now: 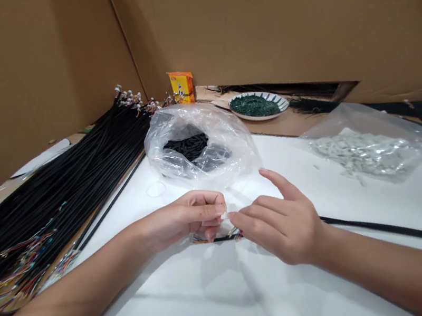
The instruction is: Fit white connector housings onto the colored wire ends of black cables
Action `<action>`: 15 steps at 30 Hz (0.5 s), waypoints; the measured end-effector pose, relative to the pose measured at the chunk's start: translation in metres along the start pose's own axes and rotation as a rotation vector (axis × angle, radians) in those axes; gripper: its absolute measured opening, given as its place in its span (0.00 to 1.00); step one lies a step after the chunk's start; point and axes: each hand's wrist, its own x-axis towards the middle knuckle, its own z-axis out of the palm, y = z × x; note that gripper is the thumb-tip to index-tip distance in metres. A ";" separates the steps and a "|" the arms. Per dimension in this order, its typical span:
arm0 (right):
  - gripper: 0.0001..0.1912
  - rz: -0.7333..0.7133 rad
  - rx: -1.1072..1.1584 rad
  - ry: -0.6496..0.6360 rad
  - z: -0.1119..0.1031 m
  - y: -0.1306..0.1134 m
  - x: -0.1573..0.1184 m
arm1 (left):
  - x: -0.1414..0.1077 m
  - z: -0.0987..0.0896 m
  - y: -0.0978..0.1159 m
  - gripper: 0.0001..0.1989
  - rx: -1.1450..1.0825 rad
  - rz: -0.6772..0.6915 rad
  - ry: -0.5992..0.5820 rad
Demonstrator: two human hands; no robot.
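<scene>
My left hand point(182, 218) and my right hand point(281, 224) meet above a white work sheet point(218, 306). The left fingertips pinch something small and pale at the end of a black cable point(391, 231). That cable runs off to the right and passes under my right hand. Thin coloured wires point(207, 237) show below my fingers at its end. My right fingers curl in close beside the left fingertips, with the index finger raised. Whether they grip anything is hidden.
A long bundle of black cables point(65, 175) lies at the left. A clear plastic bag of black pieces point(193, 147) and a bag of pale grey parts point(366, 152) sit ahead. Behind are a plate of green bits point(254, 105), a yellow carton point(182, 86), and cardboard walls point(252, 12).
</scene>
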 end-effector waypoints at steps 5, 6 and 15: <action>0.04 0.009 -0.015 -0.020 0.002 0.000 0.000 | 0.001 0.001 0.001 0.12 -0.029 -0.007 0.032; 0.04 0.015 -0.019 -0.030 0.002 0.000 0.000 | 0.002 0.002 0.001 0.12 -0.033 -0.013 0.048; 0.06 0.040 -0.040 -0.047 0.004 0.001 -0.003 | 0.000 -0.001 0.002 0.17 0.015 -0.035 0.023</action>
